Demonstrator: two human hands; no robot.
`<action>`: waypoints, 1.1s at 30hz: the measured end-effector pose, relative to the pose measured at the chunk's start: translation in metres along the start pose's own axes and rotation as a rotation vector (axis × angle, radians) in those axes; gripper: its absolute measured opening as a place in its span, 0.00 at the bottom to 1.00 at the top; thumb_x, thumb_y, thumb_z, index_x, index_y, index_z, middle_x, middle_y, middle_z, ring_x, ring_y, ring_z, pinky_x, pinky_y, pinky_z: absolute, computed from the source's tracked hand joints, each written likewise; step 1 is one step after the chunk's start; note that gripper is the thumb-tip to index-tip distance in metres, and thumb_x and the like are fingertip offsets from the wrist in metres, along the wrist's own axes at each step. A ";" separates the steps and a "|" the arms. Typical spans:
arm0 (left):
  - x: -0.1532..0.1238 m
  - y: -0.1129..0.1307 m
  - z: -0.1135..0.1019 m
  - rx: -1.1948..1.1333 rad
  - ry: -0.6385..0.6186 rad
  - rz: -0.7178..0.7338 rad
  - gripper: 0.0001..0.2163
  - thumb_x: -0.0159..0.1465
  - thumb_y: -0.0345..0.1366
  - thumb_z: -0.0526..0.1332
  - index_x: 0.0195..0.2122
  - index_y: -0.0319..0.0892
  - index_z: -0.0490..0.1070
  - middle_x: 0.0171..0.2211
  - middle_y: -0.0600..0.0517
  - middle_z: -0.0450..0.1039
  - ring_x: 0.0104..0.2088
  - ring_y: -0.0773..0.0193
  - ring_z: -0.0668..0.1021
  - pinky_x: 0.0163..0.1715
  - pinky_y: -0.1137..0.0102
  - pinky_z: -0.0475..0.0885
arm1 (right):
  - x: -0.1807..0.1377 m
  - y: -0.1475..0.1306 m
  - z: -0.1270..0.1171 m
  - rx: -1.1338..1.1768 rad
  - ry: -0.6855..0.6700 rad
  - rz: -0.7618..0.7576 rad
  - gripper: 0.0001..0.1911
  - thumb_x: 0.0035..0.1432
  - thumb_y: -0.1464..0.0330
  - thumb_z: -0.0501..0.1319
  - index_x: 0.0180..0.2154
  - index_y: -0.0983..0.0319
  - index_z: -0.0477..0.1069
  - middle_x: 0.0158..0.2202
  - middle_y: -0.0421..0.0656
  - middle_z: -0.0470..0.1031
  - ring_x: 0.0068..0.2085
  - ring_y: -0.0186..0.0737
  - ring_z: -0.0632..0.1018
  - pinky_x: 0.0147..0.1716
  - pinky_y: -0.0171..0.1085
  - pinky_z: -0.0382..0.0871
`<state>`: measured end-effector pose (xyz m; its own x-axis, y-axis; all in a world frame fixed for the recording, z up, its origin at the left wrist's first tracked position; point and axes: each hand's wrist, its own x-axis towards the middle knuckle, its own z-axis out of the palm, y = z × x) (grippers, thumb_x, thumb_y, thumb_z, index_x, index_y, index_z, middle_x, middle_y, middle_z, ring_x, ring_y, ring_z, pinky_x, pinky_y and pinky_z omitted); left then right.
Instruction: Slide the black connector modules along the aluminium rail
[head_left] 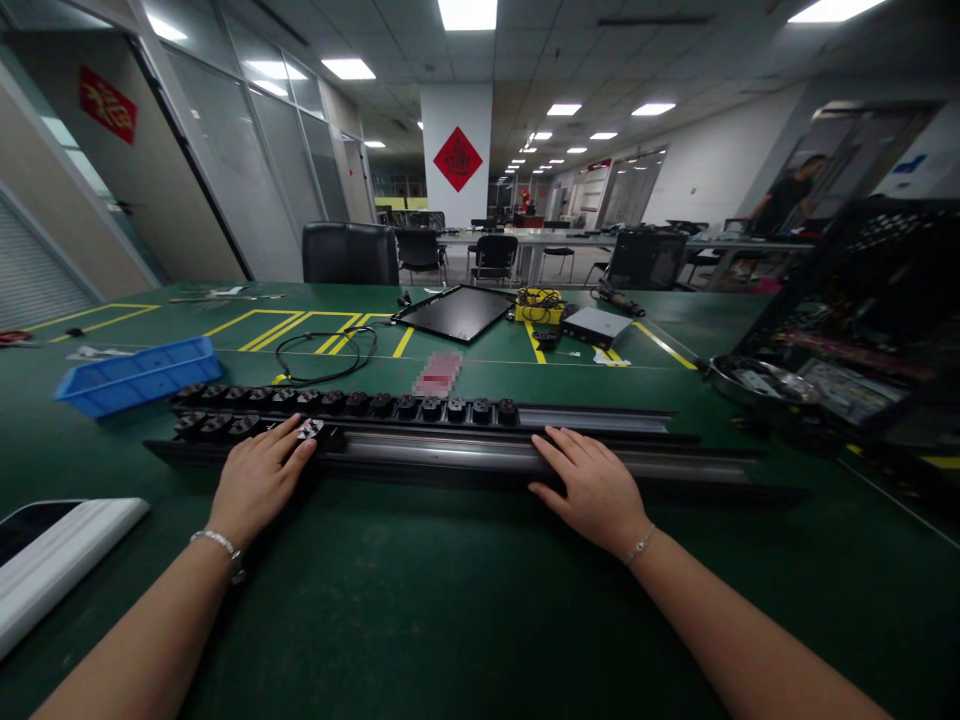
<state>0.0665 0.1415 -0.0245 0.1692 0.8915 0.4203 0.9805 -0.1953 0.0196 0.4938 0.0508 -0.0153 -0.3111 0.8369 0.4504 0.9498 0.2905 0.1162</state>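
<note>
Two long black channel rails lie side by side across the green table, one behind the other. The back rail (600, 418) carries a long row of black socket modules (381, 404) over its left and middle part, and bare metal shows at its right. In the front rail (442, 452) several socket modules sit at the left end. My left hand (259, 475) has its thumb and fingers around the rightmost socket module (310, 430) there; its fingers partly hide the neighbouring modules. Farther right, my right hand (596, 490) grips the front rail, fingers over its top and thumb at the near side.
A blue bin (139, 378) stands at the left, with a white device (67, 560) nearer. Behind the rails lie a black cable (326, 360), a dark flat panel (457, 312), a yellow box (540, 306) and a grey box (596, 326). A metal bowl (765, 380) and dark equipment stand right.
</note>
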 end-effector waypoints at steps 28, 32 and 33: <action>-0.002 0.001 0.002 0.044 0.013 -0.003 0.23 0.64 0.46 0.42 0.47 0.43 0.72 0.59 0.48 0.64 0.49 0.52 0.73 0.49 0.58 0.64 | 0.000 0.001 -0.001 -0.002 -0.023 -0.004 0.29 0.58 0.55 0.54 0.58 0.60 0.62 0.58 0.50 0.65 0.57 0.50 0.66 0.53 0.48 0.59; -0.003 0.004 0.001 0.006 0.020 -0.018 0.24 0.64 0.47 0.41 0.48 0.41 0.72 0.58 0.46 0.64 0.50 0.50 0.73 0.51 0.55 0.63 | 0.000 0.001 -0.003 -0.005 -0.040 -0.023 0.28 0.59 0.57 0.54 0.59 0.58 0.61 0.58 0.50 0.65 0.57 0.50 0.66 0.53 0.49 0.59; -0.003 0.005 0.001 -0.013 0.024 -0.025 0.25 0.64 0.47 0.41 0.49 0.41 0.71 0.58 0.45 0.64 0.51 0.50 0.72 0.53 0.54 0.61 | 0.000 0.001 -0.003 -0.004 -0.039 -0.022 0.27 0.59 0.57 0.54 0.58 0.58 0.62 0.58 0.51 0.65 0.57 0.50 0.66 0.53 0.49 0.59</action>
<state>0.0710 0.1380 -0.0269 0.1416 0.8863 0.4410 0.9831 -0.1780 0.0423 0.4948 0.0499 -0.0126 -0.3326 0.8479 0.4129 0.9429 0.3069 0.1293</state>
